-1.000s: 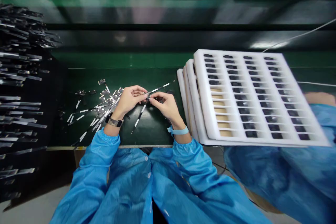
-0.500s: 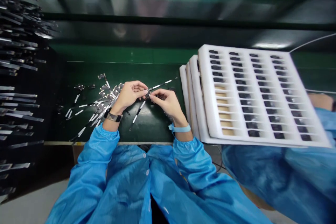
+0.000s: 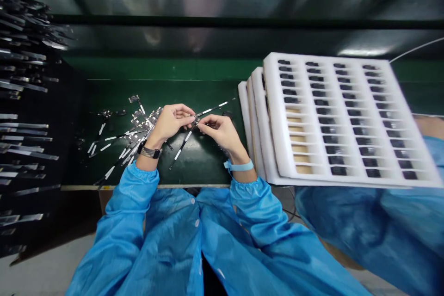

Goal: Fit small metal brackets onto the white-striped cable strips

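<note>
Between my two hands is a small electronic part with thin black-and-white flex cables [image 3: 212, 109], one strip reaching up to the right and another down to the left. My left hand [image 3: 174, 122] pinches it from the left with thumb and fingers. From the right, my right hand [image 3: 219, 130] has its thumb and forefinger closed on the same part. The fingertips hide most of its body. Beside my left hand lies a loose pile of similar flex-cable parts [image 3: 137, 132] on the dark green bench [image 3: 197, 166].
White foam trays [image 3: 301, 58] are stacked at the right, the top one with rows of slots holding black parts. A black rack [image 3: 38, 148] with many flex strips stands at the left. Another person's blue sleeve [image 3: 433, 148] shows at the far right.
My hands stay pinched on the part, with only a slight shift of the fingers. The whole view has moved a little.
</note>
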Demonstrator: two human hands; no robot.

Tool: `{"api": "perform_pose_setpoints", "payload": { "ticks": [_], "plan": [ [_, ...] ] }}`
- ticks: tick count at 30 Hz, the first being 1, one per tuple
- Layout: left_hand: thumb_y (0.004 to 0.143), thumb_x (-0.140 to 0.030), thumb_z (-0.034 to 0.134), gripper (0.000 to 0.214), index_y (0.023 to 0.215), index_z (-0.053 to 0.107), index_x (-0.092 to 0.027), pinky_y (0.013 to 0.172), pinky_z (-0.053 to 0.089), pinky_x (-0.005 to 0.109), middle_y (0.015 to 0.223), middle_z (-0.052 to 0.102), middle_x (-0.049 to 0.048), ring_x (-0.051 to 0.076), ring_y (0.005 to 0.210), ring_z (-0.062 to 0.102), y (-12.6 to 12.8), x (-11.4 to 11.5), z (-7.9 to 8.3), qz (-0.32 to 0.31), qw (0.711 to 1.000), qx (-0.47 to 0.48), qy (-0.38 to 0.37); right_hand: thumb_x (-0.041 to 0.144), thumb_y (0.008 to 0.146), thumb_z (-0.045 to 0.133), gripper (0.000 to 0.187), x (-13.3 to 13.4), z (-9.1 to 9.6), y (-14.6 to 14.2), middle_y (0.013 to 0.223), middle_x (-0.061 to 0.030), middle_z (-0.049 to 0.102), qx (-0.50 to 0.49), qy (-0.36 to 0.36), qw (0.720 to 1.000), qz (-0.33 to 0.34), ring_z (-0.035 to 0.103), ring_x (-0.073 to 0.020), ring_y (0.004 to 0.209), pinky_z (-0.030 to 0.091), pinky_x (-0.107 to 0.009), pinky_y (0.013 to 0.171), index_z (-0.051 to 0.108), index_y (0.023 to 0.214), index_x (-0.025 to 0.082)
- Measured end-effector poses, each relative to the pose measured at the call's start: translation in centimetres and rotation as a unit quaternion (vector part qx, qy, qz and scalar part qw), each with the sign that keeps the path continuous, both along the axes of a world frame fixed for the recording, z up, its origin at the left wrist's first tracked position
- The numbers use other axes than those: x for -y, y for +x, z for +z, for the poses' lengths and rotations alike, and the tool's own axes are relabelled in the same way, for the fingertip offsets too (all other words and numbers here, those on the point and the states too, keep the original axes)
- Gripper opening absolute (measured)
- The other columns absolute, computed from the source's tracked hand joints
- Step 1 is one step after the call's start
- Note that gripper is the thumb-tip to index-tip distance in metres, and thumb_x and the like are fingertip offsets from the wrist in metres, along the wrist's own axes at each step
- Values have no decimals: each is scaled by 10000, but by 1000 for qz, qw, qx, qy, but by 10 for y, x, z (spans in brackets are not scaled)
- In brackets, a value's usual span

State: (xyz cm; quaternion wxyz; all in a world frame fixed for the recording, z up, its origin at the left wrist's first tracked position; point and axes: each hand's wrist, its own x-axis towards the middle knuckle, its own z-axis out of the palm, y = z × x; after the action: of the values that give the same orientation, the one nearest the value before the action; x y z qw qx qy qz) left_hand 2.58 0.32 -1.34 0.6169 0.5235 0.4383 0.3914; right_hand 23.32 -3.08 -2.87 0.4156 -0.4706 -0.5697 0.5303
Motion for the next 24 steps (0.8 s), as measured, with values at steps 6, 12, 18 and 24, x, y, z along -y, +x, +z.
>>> {"api": "perform_pose_setpoints", "payload": {
  "ticks": [6, 12, 18, 24],
  "plan": [
    [730, -293, 938, 276, 888, 771, -141, 607, 574, 278, 739, 744, 54, 170, 648, 727, 0, 1, 7, 3, 1000, -22, 3, 498, 856, 857, 316, 0, 1, 1, 840, -54, 781, -3, 9, 1000, 10, 655, -188, 723, 524, -325, 696, 782, 847, 192],
    [714, -319, 960, 309, 879, 772, -138, 609, 568, 281, 711, 733, 50, 169, 639, 714, -1, 1, 12, -1, 999, -32, 12, 512, 854, 853, 335, -1, 1, 0, 866, -59, 785, -18, 7, 1000, 13, 652, -184, 734, 528, -314, 691, 777, 849, 186],
    [699, -338, 975, 332, 869, 771, -140, 622, 576, 287, 691, 726, 49, 169, 628, 706, 0, 1, 12, 7, 999, -44, 15, 550, 849, 856, 380, -3, -1, 0, 868, -61, 779, -20, 2, 1000, 23, 671, -191, 768, 538, -303, 687, 773, 860, 180],
    [695, -362, 981, 342, 861, 774, -145, 614, 580, 292, 689, 732, 51, 174, 625, 709, 0, 1, 13, 1, 999, -50, 17, 536, 856, 850, 364, -3, -1, 0, 865, -57, 772, -18, 2, 1000, 20, 660, -183, 759, 529, -299, 687, 771, 859, 181]
  ]
}}
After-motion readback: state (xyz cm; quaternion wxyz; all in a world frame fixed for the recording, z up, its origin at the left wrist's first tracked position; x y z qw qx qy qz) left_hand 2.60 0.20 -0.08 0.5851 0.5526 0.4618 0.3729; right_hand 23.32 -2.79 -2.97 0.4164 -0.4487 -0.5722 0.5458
